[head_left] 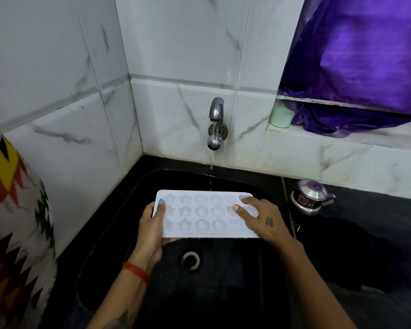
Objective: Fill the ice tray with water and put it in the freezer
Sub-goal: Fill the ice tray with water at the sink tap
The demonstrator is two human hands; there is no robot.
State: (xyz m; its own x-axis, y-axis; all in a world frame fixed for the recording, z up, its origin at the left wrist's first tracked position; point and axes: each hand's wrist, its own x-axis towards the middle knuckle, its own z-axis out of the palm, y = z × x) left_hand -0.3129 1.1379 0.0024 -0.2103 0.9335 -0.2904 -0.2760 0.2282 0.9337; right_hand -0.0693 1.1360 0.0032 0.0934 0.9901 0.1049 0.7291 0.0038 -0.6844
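Over black sink (100, 233), ice tray (201, 213) gripped by left hand (152, 227), right hand (259, 219) resting flat

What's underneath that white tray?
Under the tray is the black sink, its drain showing just past the near edge. The left hand grips the left end from below; the basin directly beneath is hidden.

The right hand (259, 219) covers the right-end cells of the white plastic ice tray with star and flower moulds (201, 213). Whether the cells hold water cannot be told. The picture's edges cut off the zigzag-patterned cloth (12, 229) and the purple satin curtain (365, 58).
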